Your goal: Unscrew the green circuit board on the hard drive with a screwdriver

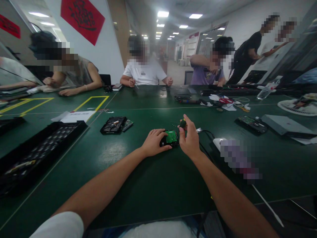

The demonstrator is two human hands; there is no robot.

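Note:
A small hard drive [169, 138] with a green circuit board facing up lies on the dark green table [138, 178] in front of me. My left hand [154, 142] rests on the drive's left side, fingers curled over its edge and holding it. My right hand [189, 138] is closed round a dark-handled screwdriver [182, 124], held upright over the drive's right edge. A black cable [207, 133] runs off to the right behind that hand.
Another opened drive [114, 125] lies further left, a long black tray [37, 148] at the far left, more drives [251, 123] and a grey box [284, 125] at the right. Red scissors [225, 100] and a bottle [268, 87] lie further back. Several people sit or stand around the table's far side.

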